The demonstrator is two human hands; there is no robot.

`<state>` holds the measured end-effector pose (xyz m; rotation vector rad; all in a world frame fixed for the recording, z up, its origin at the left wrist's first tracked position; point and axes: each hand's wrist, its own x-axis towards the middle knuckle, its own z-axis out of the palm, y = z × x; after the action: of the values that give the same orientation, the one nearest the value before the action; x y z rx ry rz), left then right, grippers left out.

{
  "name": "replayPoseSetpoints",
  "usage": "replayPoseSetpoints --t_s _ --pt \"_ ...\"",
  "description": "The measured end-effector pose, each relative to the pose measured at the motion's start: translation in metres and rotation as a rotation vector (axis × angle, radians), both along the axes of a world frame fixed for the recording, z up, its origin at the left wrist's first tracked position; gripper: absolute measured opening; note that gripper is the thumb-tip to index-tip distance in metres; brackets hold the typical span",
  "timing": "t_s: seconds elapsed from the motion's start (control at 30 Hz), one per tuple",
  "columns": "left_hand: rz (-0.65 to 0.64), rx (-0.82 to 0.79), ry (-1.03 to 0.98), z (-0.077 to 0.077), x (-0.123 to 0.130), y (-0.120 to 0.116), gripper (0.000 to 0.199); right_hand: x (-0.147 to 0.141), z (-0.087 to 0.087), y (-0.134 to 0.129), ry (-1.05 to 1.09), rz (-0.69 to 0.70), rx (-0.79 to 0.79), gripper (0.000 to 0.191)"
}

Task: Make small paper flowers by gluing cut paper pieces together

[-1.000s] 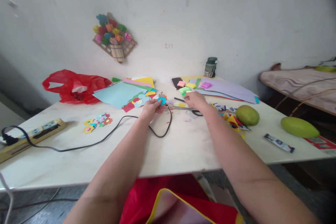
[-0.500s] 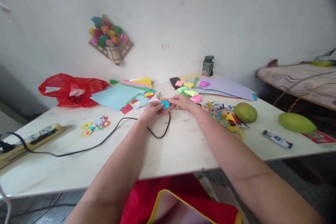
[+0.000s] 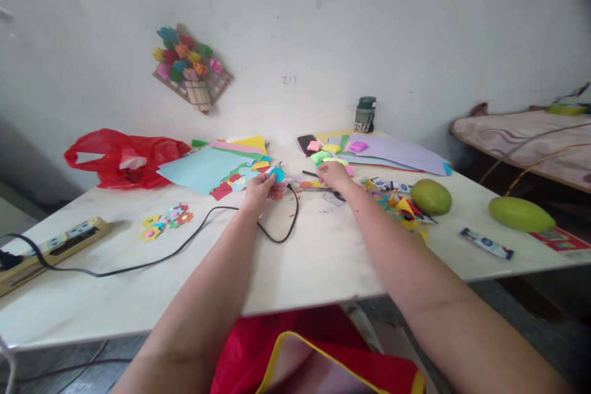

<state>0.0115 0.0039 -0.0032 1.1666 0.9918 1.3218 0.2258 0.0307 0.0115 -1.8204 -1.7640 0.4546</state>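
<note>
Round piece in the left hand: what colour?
The round piece is bright blue, clearest in the head view.

White table (image 3: 318, 265), its top bearing, at left, a power strip (image 3: 69, 243), a red plastic bag (image 3: 115, 157) and clustered paper flowers (image 3: 168, 220); at rear, stacked coloured sheets (image 3: 203, 166); at right, a rounded green fruit (image 3: 431, 197) and a tube (image 3: 487, 244). A black cord (image 3: 180, 252) crosses left of centre.
</note>
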Motion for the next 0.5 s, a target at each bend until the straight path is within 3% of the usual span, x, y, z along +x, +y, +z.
replayPoseSetpoints --t_s 0.13,0.23,0.37,0.5 --pt "0.006 0.019 -0.04 0.0 -0.002 0.001 0.022 0.018 0.022 -0.012 -0.439 0.031 -0.024 0.024" --pt "0.006 0.019 -0.052 0.0 -0.003 0.002 0.019 0.025 0.035 -0.019 -0.605 0.083 -0.166 0.032" --pt "-0.001 0.021 -0.064 0.0 -0.003 0.001 0.015 0.029 0.036 -0.022 -0.666 0.194 -0.325 0.039" --pt "-0.013 0.022 -0.084 0.001 -0.002 -0.001 0.015 0.029 0.029 -0.022 -0.657 0.222 -0.335 0.05"
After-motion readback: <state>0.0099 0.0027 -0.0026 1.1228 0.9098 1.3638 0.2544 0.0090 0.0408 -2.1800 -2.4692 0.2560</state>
